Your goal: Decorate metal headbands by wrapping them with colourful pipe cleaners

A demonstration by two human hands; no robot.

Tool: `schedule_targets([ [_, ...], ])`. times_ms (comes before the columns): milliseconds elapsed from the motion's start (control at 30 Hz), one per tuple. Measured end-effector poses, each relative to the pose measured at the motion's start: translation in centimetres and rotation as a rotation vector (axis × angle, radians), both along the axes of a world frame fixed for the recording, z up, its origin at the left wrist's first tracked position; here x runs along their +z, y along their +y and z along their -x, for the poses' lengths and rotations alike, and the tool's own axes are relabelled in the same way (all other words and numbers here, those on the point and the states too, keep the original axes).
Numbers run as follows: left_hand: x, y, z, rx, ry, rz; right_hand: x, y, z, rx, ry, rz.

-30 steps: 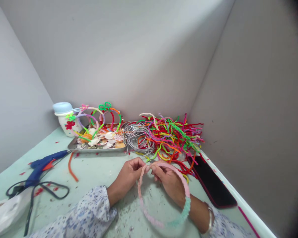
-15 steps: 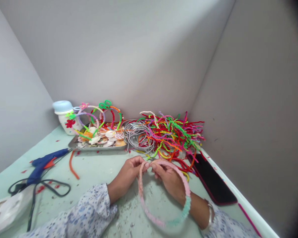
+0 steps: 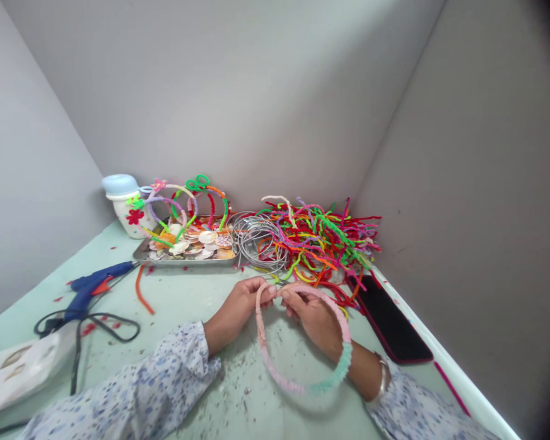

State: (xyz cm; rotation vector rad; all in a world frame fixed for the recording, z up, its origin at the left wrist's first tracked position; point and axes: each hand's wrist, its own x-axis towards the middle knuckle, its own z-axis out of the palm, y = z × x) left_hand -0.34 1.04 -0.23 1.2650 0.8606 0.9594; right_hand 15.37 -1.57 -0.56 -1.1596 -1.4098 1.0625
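Observation:
A ring wrapped in fuzzy pipe cleaner [image 3: 343,360], in pink, peach and mint green, is held up between my two hands over the table. My left hand [image 3: 238,310] pinches its peach section at the top left. Just beside it, my right hand [image 3: 312,318] pinches the pink section at the top, and the ring passes in front of that wrist. The fingertips of both hands almost meet there. What lies right between them is too small to make out.
Behind my hands are a tangled pile of colourful pipe cleaners [image 3: 330,235], a coil of silver wire [image 3: 256,244] and a metal tray [image 3: 187,263] of shells with decorated headbands. A white cup [image 3: 128,214] stands back left. A blue glue gun [image 3: 89,287] with cord lies left, a phone [image 3: 394,324] right.
The whole scene has shifted slightly in view as the head camera moved. Both hands keep their pinch on the ring, with hardly any other difference.

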Motion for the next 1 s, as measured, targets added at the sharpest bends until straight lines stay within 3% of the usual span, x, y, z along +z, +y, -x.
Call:
schedule_targets([
  [233, 0.4, 0.1, 0.2, 0.116, 0.003, -0.113, -0.4, 0.2, -0.2, 0.004, 0.068, 0.028],
  [333, 0.4, 0.5, 0.5, 0.161, -0.090, -0.045, -0.4, 0.2, -0.2, 0.014, 0.077, 0.048],
  [467, 0.3, 0.6, 0.7, 0.116, -0.162, 0.053, -0.6, 0.3, -0.2, 0.008, 0.096, 0.080],
  [700, 0.5, -0.3, 0.4, 0.016, 0.075, -0.144, -0.7, 0.5, -0.3, -0.045, 0.109, 0.158],
  [1000, 0.9, -0.5, 0.3, -0.058, 0.236, -0.202, -0.9, 0.4, -0.3, -0.012, 0.051, 0.112],
])
